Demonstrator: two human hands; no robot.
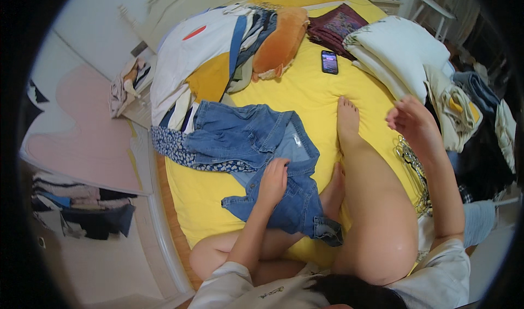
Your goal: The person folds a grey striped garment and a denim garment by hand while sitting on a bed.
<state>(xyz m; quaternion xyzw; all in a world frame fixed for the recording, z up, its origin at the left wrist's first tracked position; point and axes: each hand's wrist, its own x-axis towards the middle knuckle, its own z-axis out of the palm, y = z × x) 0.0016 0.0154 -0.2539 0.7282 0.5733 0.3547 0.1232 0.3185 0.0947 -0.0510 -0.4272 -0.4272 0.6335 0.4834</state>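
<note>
A blue denim shirt (241,135) lies spread on the yellow bed sheet (204,200), its collar toward my legs and a small label showing inside the neck. My left hand (275,180) grips it at the front edge just below the collar. One lower part of the shirt drapes over my folded leg. Under the far side of the shirt shows blue cloth with a white pattern (170,145). My right hand (411,116) is raised on the right, fingers loosely bent, with nothing visible in it. Below that hand lies a bunch of metal clothes hangers (413,169).
Piled clothes (196,59) and an orange plush toy (282,43) lie at the far left. A phone (329,62) rests near folded maroon cloth (337,26). White bedding (403,55) and more folded clothes (454,104) are at right. My outstretched leg (376,186) crosses the bed.
</note>
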